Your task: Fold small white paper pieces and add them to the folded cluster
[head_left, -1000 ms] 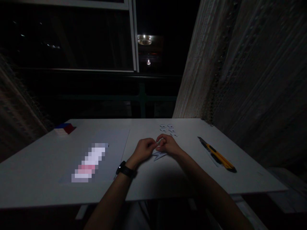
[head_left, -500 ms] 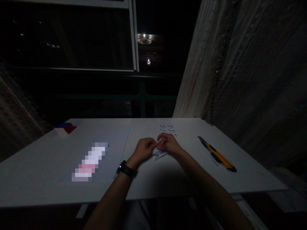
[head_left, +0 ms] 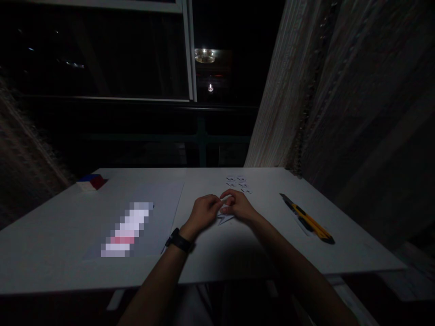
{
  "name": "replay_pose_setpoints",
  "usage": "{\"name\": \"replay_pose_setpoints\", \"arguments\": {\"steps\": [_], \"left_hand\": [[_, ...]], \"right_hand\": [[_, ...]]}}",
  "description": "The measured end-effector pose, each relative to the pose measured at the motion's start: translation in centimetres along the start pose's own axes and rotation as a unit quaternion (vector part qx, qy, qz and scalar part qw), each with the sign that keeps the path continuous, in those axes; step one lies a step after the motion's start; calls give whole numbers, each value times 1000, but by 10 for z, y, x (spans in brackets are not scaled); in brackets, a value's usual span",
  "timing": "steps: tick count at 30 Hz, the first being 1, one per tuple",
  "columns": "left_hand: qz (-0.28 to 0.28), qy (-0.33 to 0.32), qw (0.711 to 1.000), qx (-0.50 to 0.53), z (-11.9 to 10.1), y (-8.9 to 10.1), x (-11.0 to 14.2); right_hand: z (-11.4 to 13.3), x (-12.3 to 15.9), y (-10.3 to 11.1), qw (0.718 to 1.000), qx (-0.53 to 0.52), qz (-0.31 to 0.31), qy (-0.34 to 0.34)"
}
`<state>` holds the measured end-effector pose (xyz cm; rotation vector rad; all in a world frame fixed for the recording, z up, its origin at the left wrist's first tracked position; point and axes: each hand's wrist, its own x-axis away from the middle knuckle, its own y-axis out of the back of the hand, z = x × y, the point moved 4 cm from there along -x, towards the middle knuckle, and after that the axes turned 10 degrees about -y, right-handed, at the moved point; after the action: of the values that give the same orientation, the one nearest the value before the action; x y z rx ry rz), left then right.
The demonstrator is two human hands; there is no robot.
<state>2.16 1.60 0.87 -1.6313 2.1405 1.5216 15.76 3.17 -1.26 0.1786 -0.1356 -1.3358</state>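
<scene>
My left hand (head_left: 204, 212), with a black watch (head_left: 180, 240) on the wrist, is closed with its fingertips pinched at a small folded white paper (head_left: 224, 219). My right hand (head_left: 240, 206) curls in from the other side, its thumb and fingers closed on the same paper. Pointed ends of the paper stick out below the fingers, while its upper part is mostly hidden. Just beyond my hands lie several small white paper pieces (head_left: 242, 184) with dark lines or shadows, set out in loose rows.
A yellow and black utility knife (head_left: 311, 222) rests on the right of the white table (head_left: 210, 262), with a thin pale strip beside it. On the left are a large paper sheet (head_left: 166, 199), a bright pixelated patch (head_left: 125, 226) and a red, blue and white cube (head_left: 91, 182). Curtains hang at both sides.
The fingers of my right hand have shifted slightly at the paper, with the index finger reaching nearer my left fingertips. Less of the folded paper shows below my hands. The rest stays put.
</scene>
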Motion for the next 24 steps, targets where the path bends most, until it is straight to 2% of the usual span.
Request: {"name": "replay_pose_setpoints", "arguments": {"steps": [7, 13, 18, 24], "left_hand": [[17, -27, 999, 2, -7, 0, 2], [32, -70, 997, -28, -9, -1, 2], [38, -76, 995, -42, -7, -2, 0], [47, -93, 993, -59, -10, -3, 1]], "right_hand": [[-8, -3, 0, 999, 16, -18, -36], [-1, -1, -2, 1000, 0, -4, -12], [0, 0, -3, 999, -21, 24, 12], [3, 2, -4, 1000, -5, 15, 19]]}}
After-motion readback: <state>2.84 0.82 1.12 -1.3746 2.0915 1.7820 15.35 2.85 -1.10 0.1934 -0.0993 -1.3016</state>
